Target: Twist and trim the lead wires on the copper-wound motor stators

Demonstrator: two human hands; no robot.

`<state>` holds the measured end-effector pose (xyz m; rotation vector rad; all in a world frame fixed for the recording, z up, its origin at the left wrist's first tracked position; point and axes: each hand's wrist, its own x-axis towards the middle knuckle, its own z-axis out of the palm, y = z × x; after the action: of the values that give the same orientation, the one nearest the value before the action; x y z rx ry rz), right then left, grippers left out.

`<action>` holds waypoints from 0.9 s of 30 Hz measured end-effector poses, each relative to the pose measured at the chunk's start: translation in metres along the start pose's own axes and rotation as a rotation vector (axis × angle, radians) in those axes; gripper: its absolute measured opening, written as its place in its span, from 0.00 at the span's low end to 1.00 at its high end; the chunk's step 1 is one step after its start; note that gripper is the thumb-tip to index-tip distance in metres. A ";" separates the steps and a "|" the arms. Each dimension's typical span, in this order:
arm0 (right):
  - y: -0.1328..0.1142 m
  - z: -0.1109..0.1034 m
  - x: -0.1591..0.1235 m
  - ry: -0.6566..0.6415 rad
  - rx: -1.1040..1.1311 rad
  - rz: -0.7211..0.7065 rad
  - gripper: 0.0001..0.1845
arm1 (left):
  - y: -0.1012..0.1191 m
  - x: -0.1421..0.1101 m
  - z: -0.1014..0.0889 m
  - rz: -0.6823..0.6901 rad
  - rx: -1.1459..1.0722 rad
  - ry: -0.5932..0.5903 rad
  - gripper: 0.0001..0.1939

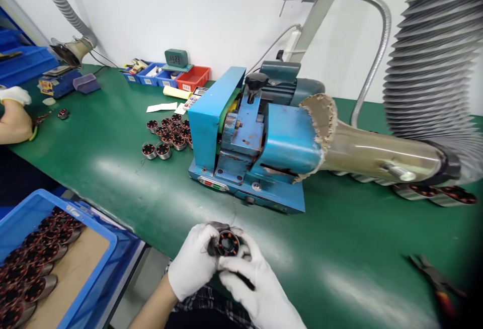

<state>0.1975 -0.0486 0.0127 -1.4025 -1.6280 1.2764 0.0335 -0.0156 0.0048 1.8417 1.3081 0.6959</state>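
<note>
A round motor stator (228, 243) with copper windings and a metal rim is held up near the table's front edge, its open face toward me. My left hand (196, 258), in a white glove with dark fingertips, is closed on its left side. From the right, my right hand (251, 273), also gloved in white, touches the stator's rim with curled fingers. Thin wires stick out at its left and top. The blue belt machine (241, 143) stands just beyond both hands.
Several stators (171, 133) cluster left of the machine. A blue crate (109, 263) of stators is at lower left, pliers (433, 278) at right. Small bins (192, 77) and a clock (176, 58) line the wall. A duct nozzle (377, 153) adjoins the machine. A co-worker's gloved hand (15, 96) appears at left.
</note>
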 end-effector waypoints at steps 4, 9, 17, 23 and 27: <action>0.016 -0.010 0.008 -0.022 0.210 0.196 0.22 | -0.001 -0.002 -0.004 -0.080 -0.072 -0.046 0.15; -0.002 -0.012 0.021 0.014 -0.001 0.291 0.21 | 0.001 0.003 0.011 0.045 0.159 0.030 0.34; -0.016 -0.001 0.031 0.080 0.469 0.323 0.14 | -0.001 -0.001 0.003 0.037 0.179 -0.134 0.51; -0.025 -0.013 0.032 0.375 0.901 0.297 0.11 | 0.002 -0.001 0.000 0.048 0.175 -0.110 0.42; -0.042 -0.059 0.020 0.663 0.984 0.127 0.10 | -0.001 0.001 0.002 0.087 0.174 -0.113 0.41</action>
<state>0.2312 -0.0122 0.0692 -1.0866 -0.3529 1.2160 0.0346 -0.0152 0.0026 2.0563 1.2546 0.5286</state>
